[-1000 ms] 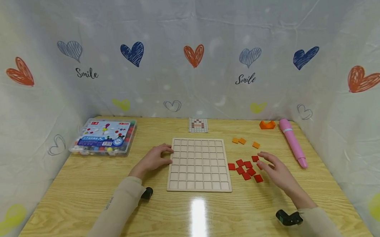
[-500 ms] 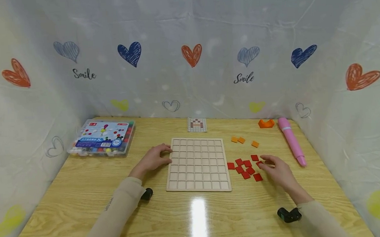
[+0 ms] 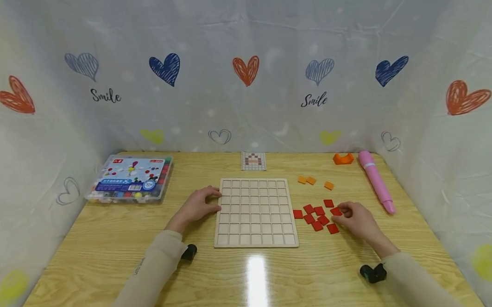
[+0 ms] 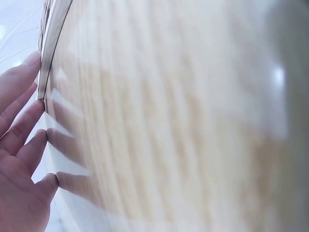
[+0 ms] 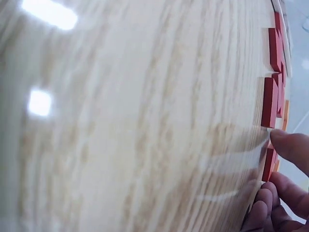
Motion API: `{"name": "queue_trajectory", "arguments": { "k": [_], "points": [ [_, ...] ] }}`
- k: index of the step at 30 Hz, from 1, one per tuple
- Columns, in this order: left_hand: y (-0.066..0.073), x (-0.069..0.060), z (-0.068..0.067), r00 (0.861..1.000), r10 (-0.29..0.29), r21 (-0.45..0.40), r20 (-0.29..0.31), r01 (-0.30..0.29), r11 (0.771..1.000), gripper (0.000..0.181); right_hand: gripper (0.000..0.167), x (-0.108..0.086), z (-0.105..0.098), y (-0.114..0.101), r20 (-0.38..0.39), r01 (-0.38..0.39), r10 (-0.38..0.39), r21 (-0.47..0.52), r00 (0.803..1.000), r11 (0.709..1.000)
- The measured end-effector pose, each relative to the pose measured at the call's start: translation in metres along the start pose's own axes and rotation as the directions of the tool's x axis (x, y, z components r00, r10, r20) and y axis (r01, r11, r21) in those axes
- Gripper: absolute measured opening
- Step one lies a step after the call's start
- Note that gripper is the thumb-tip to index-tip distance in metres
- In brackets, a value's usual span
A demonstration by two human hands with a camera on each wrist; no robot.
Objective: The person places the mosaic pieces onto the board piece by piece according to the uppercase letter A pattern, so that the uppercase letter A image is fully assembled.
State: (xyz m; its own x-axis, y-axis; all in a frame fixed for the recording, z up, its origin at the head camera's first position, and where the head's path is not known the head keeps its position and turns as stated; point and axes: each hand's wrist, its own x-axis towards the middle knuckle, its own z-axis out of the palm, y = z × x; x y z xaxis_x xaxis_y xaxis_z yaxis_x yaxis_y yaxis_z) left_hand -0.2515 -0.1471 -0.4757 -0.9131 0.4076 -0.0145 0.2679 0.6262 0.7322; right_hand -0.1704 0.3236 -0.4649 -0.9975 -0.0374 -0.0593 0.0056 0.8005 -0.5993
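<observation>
A wooden grid board [image 3: 255,213] lies flat on the table with bare cells. My left hand [image 3: 196,205] rests at its left edge, thumb and fingertips touching the rim; in the left wrist view the fingers [image 4: 24,128] stretch out along that edge. Right of the board, several red square tiles [image 3: 309,219] lie loosely grouped. My right hand [image 3: 360,219] pinches the rightmost red tile [image 3: 336,211] between thumb and index finger, at table level. The right wrist view shows this red tile [image 5: 269,163] edge-on between the two digits, the other fingers curled beneath.
Orange tiles [image 3: 311,180] lie behind the red ones. Farther back are a printed pattern card [image 3: 253,161], an orange curved piece [image 3: 343,158] and a pink pen-shaped object [image 3: 377,182]. A clear plastic box [image 3: 130,179] of coloured parts sits at back left.
My right thumb and index finger have come in from just right of the red tiles and closed on the rightmost one. The left hand stays at the board's edge.
</observation>
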Motion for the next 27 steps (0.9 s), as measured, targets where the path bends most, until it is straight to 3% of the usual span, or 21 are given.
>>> {"name": "queue_trajectory", "arguments": {
  "k": [8, 14, 20, 27],
  "points": [
    [-0.002, 0.001, 0.000, 1.000, -0.004, -0.007, 0.004, 0.004, 1.000, 0.038, 0.035, 0.001, -0.001, 0.004, -0.029, 0.025, -0.026, -0.026, 0.999, 0.999],
    [-0.002, 0.002, 0.000, 1.000, -0.016, -0.006, 0.007, 0.016, 1.000, 0.038, 0.038, 0.001, -0.002, 0.005, -0.027, 0.049, -0.050, -0.035, 0.998, 0.998],
    [-0.003, 0.004, 0.001, 1.000, -0.016, -0.007, 0.014, 0.016, 1.000, 0.038, 0.030, 0.002, -0.003, 0.005, -0.029, 0.078, -0.080, -0.064, 0.996, 0.995],
    [-0.003, 0.002, 0.001, 1.000, 0.006, 0.001, 0.007, -0.006, 1.000, 0.037, 0.035, 0.008, -0.011, 0.000, -0.064, 0.072, -0.075, -0.046, 0.995, 0.996]
  ]
}}
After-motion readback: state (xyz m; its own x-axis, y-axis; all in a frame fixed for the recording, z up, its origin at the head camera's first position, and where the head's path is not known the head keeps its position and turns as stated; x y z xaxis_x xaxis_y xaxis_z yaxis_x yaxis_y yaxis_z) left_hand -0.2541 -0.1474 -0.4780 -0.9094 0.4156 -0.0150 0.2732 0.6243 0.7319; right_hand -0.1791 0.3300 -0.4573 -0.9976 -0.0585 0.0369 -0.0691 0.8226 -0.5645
